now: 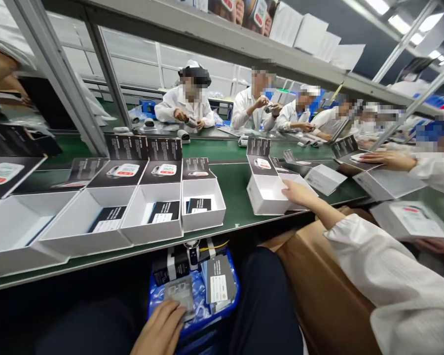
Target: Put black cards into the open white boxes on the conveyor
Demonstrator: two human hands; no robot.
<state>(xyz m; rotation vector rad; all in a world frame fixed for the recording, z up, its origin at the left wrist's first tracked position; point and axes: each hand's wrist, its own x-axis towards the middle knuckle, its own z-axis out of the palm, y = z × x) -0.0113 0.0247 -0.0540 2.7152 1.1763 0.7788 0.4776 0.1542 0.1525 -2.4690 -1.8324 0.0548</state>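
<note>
My right hand grips the right side wall of a white box on the green bench, its fingertips over the rim. That box's dark lid stands raised, with a printed picture of a device with a cuff. Below the bench, my left hand lies with its fingers stretched out over a clear plastic packet in a blue bin. Beside the packet are dark printed leaflets with a white label. More open white boxes stand in a row at left, several with leaflets inside.
At right, a co-worker's hand rests on another box lid, and a box is held lower down. A brown carton stands by my right knee. Metal posts and a shelf cross above. Several people work opposite.
</note>
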